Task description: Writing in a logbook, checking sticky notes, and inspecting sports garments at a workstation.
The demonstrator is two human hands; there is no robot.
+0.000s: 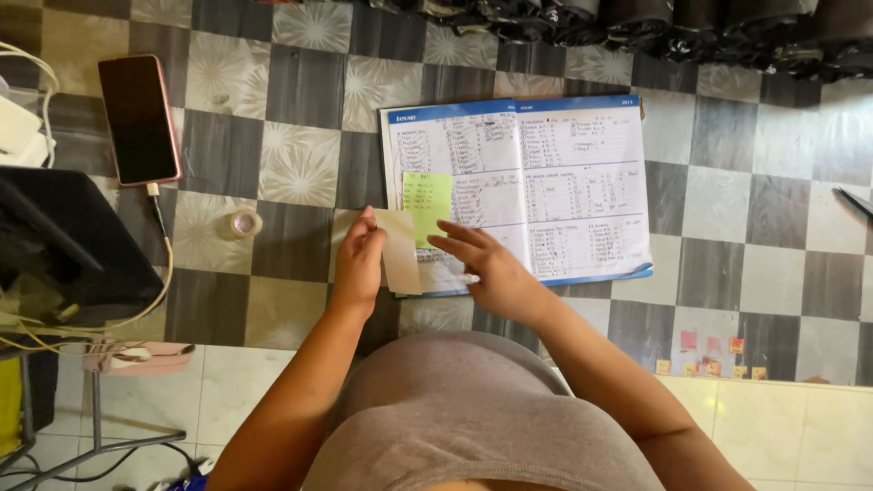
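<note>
One open blue-edged paper planner (582, 182) bears one green sticky note (427, 205). At its left edge, the left hand (359, 259) pinches one beige paper slip (400, 253); the right hand (486, 268) rests spread on it, holding nothing.

L hand (357, 264) fingers pinched in a grip; R hand (486, 268) flat, fingers spread fwd.

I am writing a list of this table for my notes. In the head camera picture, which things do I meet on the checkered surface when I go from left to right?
Phone → roll of tape → left hand → beige paper slip → green sticky note → right hand → open notebook → small coloured stickers.
</note>
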